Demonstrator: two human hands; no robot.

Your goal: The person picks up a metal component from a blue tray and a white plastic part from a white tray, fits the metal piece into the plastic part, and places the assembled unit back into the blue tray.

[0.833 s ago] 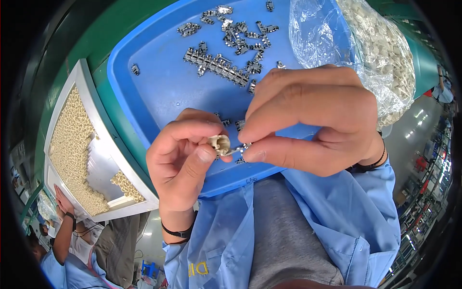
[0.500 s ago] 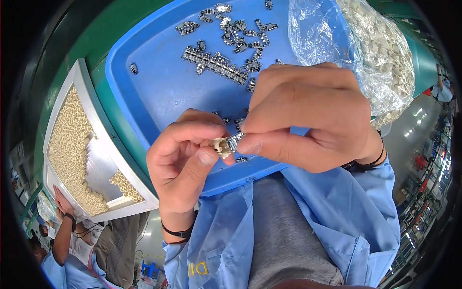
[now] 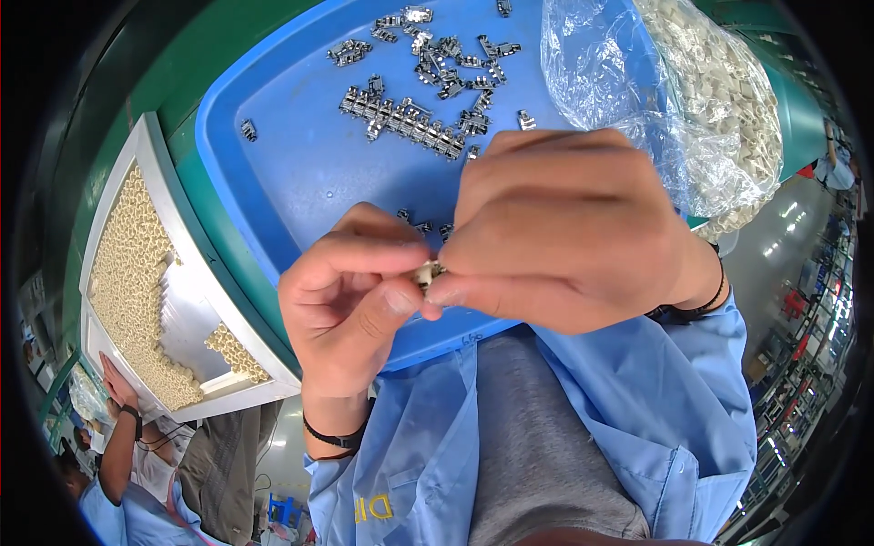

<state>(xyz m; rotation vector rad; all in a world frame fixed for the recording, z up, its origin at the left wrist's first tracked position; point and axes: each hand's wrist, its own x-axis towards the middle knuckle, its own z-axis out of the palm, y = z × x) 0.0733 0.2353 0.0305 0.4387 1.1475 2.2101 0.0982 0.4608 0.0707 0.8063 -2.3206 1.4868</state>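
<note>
Over the near side of a blue tray [image 3: 228, 173], my two hands meet at a small cream plastic part [image 3: 425, 274]. My left hand [image 3: 341, 305] pinches that part between thumb and fingers. Closed against its right side is my right hand [image 3: 564, 232], thumb and forefinger pressed together. The small shiny metal piece seen in these fingers earlier is now almost wholly covered by them, so how far it sits in the plastic cannot be seen. Similar metal pieces [image 3: 401, 123] lie in the tray, some lined up in a row, others loosely heaped.
A clear plastic bag [image 3: 605, 68] of cream parts [image 3: 728, 109] lies over the tray's right side. Left of the tray, a white-framed tray [image 3: 177, 182] holds many small cream parts [image 3: 132, 273]. Another person's hand [image 3: 118, 380] rests at its near left edge.
My right hand has shifted slightly left, bringing its fingertips up against the cream part and covering the metal piece. My left hand keeps its hold almost unmoved.
</note>
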